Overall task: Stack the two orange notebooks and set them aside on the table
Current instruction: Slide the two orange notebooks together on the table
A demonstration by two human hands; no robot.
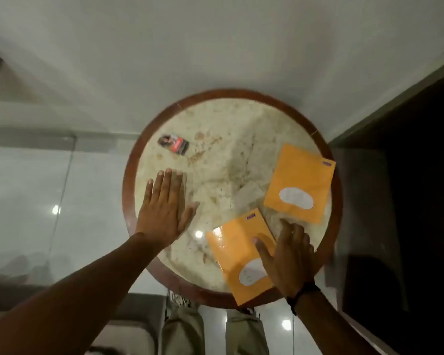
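Two orange notebooks with white oval labels lie apart on a round marble table [223, 139]. The far notebook [301, 181] rests flat near the right rim. The near notebook [235, 252] sits at the front edge and overhangs the wooden rim. My right hand [286, 257] lies on the near notebook's right side, thumb and fingers spread over its cover, not closed around it. My left hand [166, 208] rests flat on the bare tabletop at the left, fingers together, holding nothing.
A small dark and red packet [174, 144] lies on the table's far left. The table has a brown wooden rim [128, 180]. White wall stands behind, glossy tile floor to the left, dark furniture [400, 201] at the right. My legs show below the table.
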